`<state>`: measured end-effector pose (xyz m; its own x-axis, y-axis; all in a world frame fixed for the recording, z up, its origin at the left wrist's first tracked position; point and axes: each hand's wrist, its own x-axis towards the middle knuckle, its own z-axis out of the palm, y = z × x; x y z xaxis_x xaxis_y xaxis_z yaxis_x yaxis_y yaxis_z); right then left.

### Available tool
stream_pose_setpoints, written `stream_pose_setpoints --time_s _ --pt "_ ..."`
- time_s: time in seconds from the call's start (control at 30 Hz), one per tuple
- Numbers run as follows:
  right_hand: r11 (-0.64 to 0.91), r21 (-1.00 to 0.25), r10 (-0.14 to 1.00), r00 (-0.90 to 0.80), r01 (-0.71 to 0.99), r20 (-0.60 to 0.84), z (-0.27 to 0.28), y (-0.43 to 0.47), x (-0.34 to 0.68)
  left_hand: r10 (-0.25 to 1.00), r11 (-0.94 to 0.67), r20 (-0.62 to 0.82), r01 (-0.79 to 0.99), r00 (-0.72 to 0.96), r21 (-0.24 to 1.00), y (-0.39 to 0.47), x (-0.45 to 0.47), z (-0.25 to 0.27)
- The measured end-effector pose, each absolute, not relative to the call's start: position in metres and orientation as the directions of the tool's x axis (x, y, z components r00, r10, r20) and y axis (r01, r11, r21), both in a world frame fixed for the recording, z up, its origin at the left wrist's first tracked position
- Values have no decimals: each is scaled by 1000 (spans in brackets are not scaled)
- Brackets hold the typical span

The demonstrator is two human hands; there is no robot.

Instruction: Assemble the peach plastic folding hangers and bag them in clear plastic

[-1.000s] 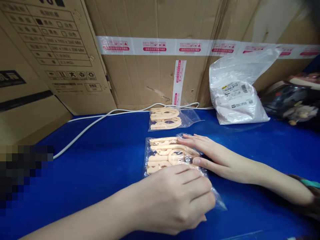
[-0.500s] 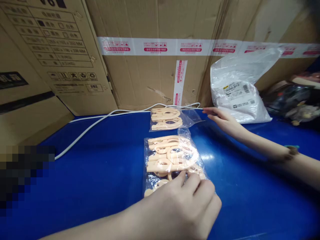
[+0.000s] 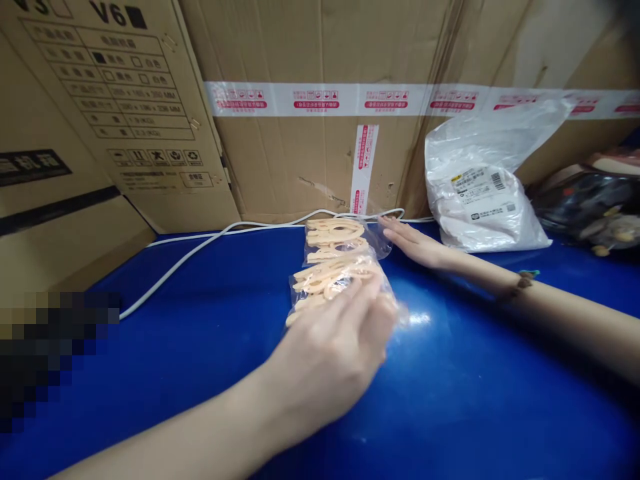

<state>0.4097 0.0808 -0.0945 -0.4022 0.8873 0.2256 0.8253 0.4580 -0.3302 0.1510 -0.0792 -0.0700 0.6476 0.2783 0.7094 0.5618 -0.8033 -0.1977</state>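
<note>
Two clear plastic bags of peach-coloured folding hangers lie one behind the other on the blue table. My left hand (image 3: 340, 340) is closed on the nearer bag of hangers (image 3: 313, 283), its fingers bent over the hangers and covering the bag's near right part. The bag's far end meets or overlaps the front of the farther bag of hangers (image 3: 335, 232); I cannot tell which. Beside the farther bag's loose clear flap, my right hand (image 3: 410, 243) lies low with its fingers stretched out, the fingertips at the flap's edge.
A white cable (image 3: 200, 243) runs along the back of the blue table (image 3: 200, 373). Behind stands a large taped carton (image 3: 290, 160), with another printed carton (image 3: 135, 120) at left. A white plastic parcel bag (image 3: 480, 207) and dark wrapped items (image 3: 590, 200) sit at right.
My left hand has pushed the nearer bag forward, toward the farther one. My right hand has moved left, to the farther bag's flap. The view has shifted slightly.
</note>
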Motion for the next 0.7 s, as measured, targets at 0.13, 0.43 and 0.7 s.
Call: stream_pose_setpoints --time_s 0.13,0.43,0.7 --pt "515 -340 856 -458 786 239 -89 83 386 504 -669 765 741 402 52 -61 136 -47" --pt "647 -260 762 -602 717 237 -99 80 350 375 -391 927 902 -24 181 24 103 8" --pt "678 -345 735 -605 649 306 -98 79 347 400 -612 628 705 668 -359 69 169 -43"
